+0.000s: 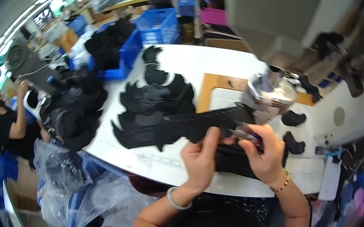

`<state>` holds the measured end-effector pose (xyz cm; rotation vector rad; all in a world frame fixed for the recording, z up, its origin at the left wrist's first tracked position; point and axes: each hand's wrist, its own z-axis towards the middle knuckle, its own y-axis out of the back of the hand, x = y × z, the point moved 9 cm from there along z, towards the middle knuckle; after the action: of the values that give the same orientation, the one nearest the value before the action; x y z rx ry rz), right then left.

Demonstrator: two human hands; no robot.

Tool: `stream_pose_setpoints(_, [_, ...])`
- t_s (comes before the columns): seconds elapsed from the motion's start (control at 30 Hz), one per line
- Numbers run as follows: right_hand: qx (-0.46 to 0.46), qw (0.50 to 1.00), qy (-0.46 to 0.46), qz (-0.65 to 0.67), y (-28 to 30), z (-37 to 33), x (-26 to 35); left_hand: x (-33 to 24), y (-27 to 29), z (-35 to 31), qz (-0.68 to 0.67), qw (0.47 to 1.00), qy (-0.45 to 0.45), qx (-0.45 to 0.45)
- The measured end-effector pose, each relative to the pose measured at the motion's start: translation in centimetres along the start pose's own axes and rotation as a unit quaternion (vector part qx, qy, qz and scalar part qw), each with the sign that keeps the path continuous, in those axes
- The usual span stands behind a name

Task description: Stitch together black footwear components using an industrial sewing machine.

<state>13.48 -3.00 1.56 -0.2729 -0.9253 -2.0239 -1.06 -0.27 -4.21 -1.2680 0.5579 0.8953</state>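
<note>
left hand [200, 157] pinching black fabric piece [229, 155] | right hand [265, 150] gripping small snips [245, 133] | fabric likely light, limp; best held near edge

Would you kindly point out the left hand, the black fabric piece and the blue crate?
left hand [200, 159], head view, back of hand.
black fabric piece [202, 124], head view, upper strip.
blue crate [157, 26], head view, front wall.

The right hand [267, 150] covered most of a small metal tool [245, 133], so its kind stayed unclear. Both hands hid part of the black fabric piece [232, 159]. The sewing machine [279, 13] was blurred and cut off by the frame's upper edge.
</note>
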Motion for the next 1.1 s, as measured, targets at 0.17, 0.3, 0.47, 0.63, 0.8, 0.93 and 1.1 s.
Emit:
stream_pose_setpoints(0.17, [-0.002, 0.999, -0.034, -0.018, 1.2, -1.5, -0.9, 1.5, -0.4, -0.8, -0.006, 0.998, 0.062, 0.007])
stream_pose_setpoints(0.3, [0.039, 0.998, 0.016, -0.048, 2.3, -2.4, -0.3, 1.9, 0.5, -1.2, -0.030, 0.996, 0.084, 0.003])
stream_pose_setpoints(0.47, [0.035, 0.978, 0.136, -0.157, 0.7, -3.1, 1.4, 0.3, 1.4, -2.0, -0.059, 0.993, 0.105, 0.001])
stream_pose_setpoints(0.63, [-0.018, 0.955, 0.229, -0.186, 1.7, -1.4, 5.2, 1.5, -0.1, -1.9, -0.086, 0.985, 0.146, 0.032])
stream_pose_setpoints(0.8, [-0.012, 0.975, 0.181, -0.127, 1.5, -2.2, 2.4, 0.5, 0.6, -2.7, -0.040, 0.986, 0.155, 0.033])
stream_pose_setpoints(0.93, [0.004, 0.987, 0.123, -0.102, 0.9, -1.6, 1.9, 0.0, 0.5, -3.1, -0.048, 0.987, 0.148, 0.034])
stream_pose_setpoints(1.1, [0.039, 0.997, 0.045, -0.039, 1.2, -0.9, 2.3, -2.2, -0.5, -2.9, 0.121, 0.983, 0.040, 0.129])
